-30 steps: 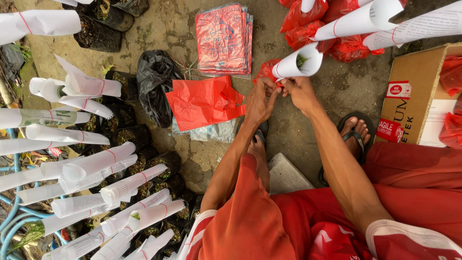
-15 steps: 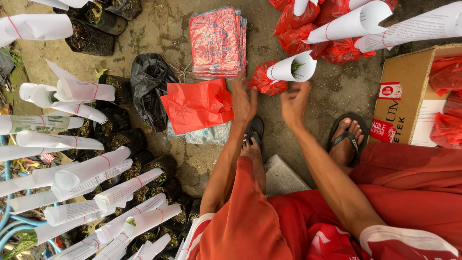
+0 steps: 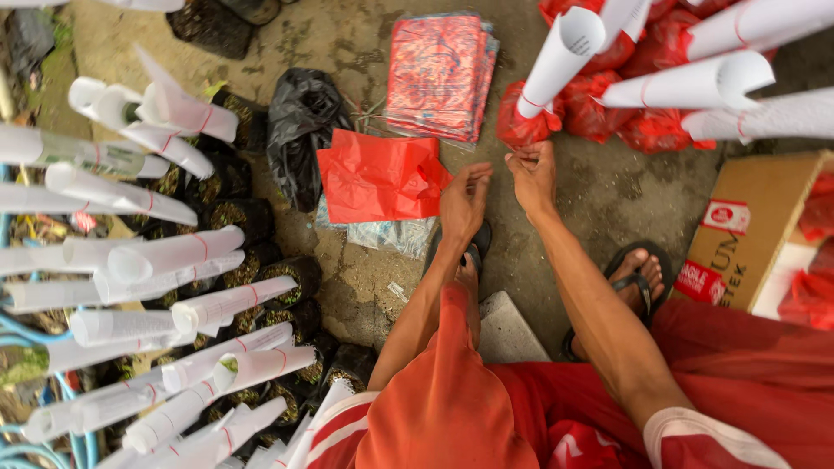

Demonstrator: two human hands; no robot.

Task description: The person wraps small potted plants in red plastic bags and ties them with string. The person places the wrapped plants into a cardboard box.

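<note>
Both hands have drawn back toward six o'clock from the paper-wrapped seedling (image 3: 556, 69) in its red bag (image 3: 521, 126). A second ago they worked right at its base. Now the right hand (image 3: 534, 178) pinches something small just below the bag at twelve o'clock, too fine to make out; its grip is nearly closed. The left hand (image 3: 465, 204) hangs half-curled, holding nothing visible, beside the loose red plastic bag (image 3: 378, 178) at nine o'clock on the ground.
</note>
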